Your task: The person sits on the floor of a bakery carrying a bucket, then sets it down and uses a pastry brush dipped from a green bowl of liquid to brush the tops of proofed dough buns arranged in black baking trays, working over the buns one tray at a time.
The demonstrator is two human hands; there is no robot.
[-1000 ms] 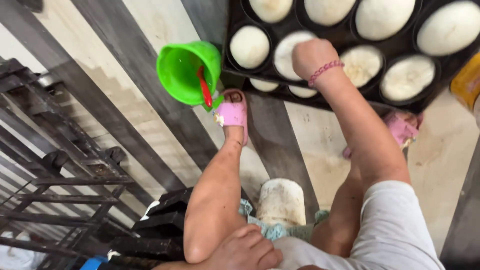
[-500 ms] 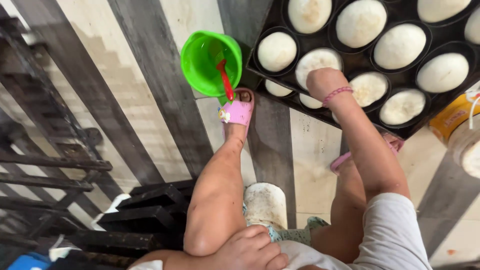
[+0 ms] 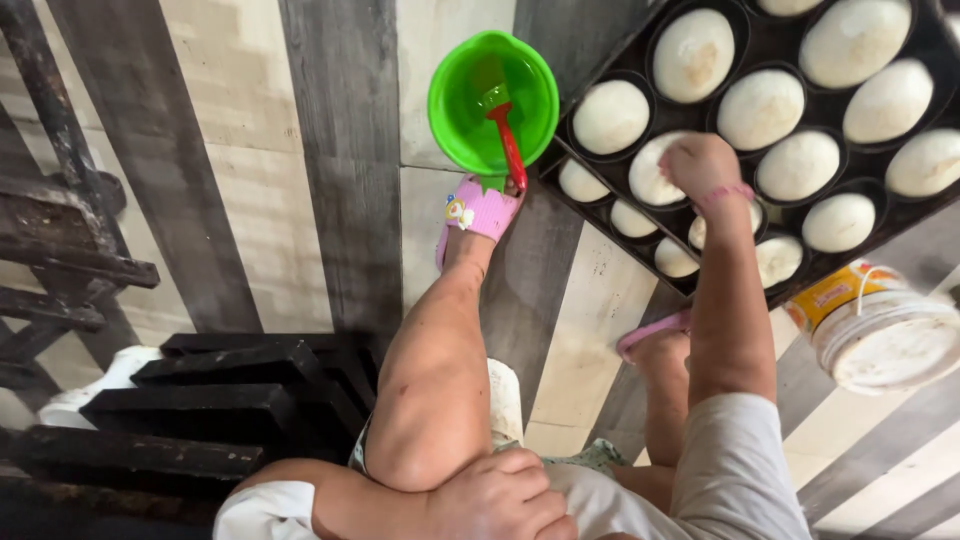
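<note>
Far left there's a stack of dark metal racks (image 3: 200,400) lying on the striped floor (image 3: 230,200). The left hand (image 3: 495,495) is down at the bottom, fingers curled loosely over the person's own bent knee, nothing held in its grip. Up top sits a green plastic bowl (image 3: 470,110) with a red-handled brush (image 3: 505,135) in it, just above the pink sandal (image 3: 480,210). Further right, the right hand (image 3: 700,165) is bunched up and pressed onto a dough round (image 3: 650,170) in the black baking tray (image 3: 775,45); can't tell if it's pinching it or only pushing. A white tub with a yellow label (image 3: 880,325) is at the far right.
</note>
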